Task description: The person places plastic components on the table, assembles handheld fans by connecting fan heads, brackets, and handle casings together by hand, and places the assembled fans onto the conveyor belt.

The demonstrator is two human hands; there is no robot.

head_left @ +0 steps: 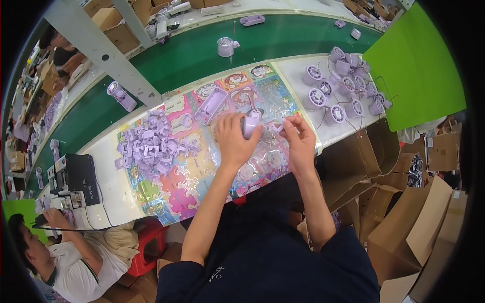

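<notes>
My left hand (234,137) is wrapped round a lilac plastic fan housing (250,126), holding it over the colourful patterned mat (189,199). Just to its right, my right hand (299,137) pinches a small lilac plastic part (277,128) between thumb and fingertips, close to the housing but apart from it. A heap of small lilac plastic parts (151,144) lies on the mat to the left. Beyond my left hand rests a lilac rectangular tray (211,105).
Several lilac fan housings with wires (337,113) stand at the right, before a bright green panel (417,65). Behind the mat runs a green conveyor belt (189,58) carrying another housing (226,47). A black machine (81,179) and a seated co-worker (83,262) are at left; cardboard boxes (404,227) at right.
</notes>
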